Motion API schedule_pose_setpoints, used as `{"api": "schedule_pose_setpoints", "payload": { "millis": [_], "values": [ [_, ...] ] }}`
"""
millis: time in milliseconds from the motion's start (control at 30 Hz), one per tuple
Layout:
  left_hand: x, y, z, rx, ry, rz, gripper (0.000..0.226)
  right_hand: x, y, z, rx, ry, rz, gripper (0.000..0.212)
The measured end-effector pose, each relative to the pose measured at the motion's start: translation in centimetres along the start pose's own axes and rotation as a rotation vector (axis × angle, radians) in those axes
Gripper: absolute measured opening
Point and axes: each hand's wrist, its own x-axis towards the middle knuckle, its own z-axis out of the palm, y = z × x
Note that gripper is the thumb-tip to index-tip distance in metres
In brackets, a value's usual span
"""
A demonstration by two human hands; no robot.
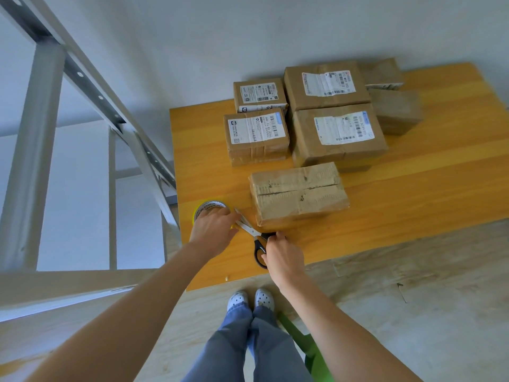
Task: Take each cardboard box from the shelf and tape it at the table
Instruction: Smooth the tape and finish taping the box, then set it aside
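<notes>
1. A worn brown cardboard box (298,193) with clear tape over its top seam lies flat on the orange wooden table (413,194), near the front edge.
2. The left hand (213,232) rests on a roll of yellow-edged clear tape (210,209), which lies flat on the table to the left of this box. The fingers are curved over the roll and grip it from above.
3. The right hand (285,260) holds the black handles of a pair of scissors (254,238). The fingers are closed around the handles, and the steel blades are parted and point toward the tape roll.
4. The scissors are between the two hands, just in front of the box's near left corner.
5. Behind the box, more brown cardboard boxes stand close together against the wall. Four of them show white shipping labels (343,128) on top; the others at the far right show plain cardboard.
6. A grey metal shelf frame (35,150) stands to the left of the table.
7. Below, the person's blue jeans (248,346) and white perforated shoes (250,299) are on a light wooden floor (413,299).
</notes>
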Motion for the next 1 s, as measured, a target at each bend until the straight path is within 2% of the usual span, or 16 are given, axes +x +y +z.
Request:
{"api": "schedule_pose_setpoints", "payload": {
  "millis": [100, 133, 200, 267, 367, 433, 500, 600, 667, 800, 1000],
  "values": [
    [-0.7, 0.5, -0.1, -0.120, 0.185, -0.056, 0.035, -0.2, 0.0, -0.1, -0.022, 0.091, -0.027, 0.029],
    [-0.9, 0.9, -0.4, -0.178, 0.289, -0.075, 0.033, -0.4, 0.3, 0.1, 0.000, 0.181, -0.052, 0.028],
    [-1.0, 2.4, -1.6, -0.297, 0.465, -0.082, 0.033, -0.9, 1.2, 0.3, 0.077, 0.479, -0.154, 0.023],
    [-0.6, 4.6, -3.0, -0.391, 0.511, -0.059, 0.035, -1.2, 2.3, -0.3, 0.179, 0.690, -0.245, 0.025],
    [1.0, 8.0, -4.4, -0.455, 0.445, -0.077, 0.045, 0.0, 3.6, -3.7, 0.217, 0.845, -0.225, 0.021],
    [2.7, 9.3, -4.9, -0.472, 0.370, -0.159, 0.051, 1.9, 4.2, -6.0, 0.208, 0.827, -0.155, 0.030],
    [4.5, 9.6, -4.9, -0.461, 0.297, -0.219, 0.052, 3.7, 4.8, -7.8, 0.167, 0.687, -0.106, 0.039],
    [6.2, 8.9, -4.3, -0.368, 0.230, -0.180, 0.052, 5.9, 6.1, -9.6, 0.096, 0.453, -0.064, 0.049],
    [7.0, 8.2, -4.1, -0.303, 0.208, -0.124, 0.053, 7.1, 6.8, -10.0, 0.046, 0.370, -0.050, 0.053],
    [7.4, 7.3, -3.4, -0.145, 0.230, 0.004, 0.060, 8.4, 6.8, -9.6, 0.045, 0.295, -0.094, 0.055],
    [8.3, 7.2, -1.6, -0.052, 0.262, -0.037, 0.058, 8.8, 6.5, -8.3, 0.016, 0.286, -0.046, 0.054]
  ]
}}
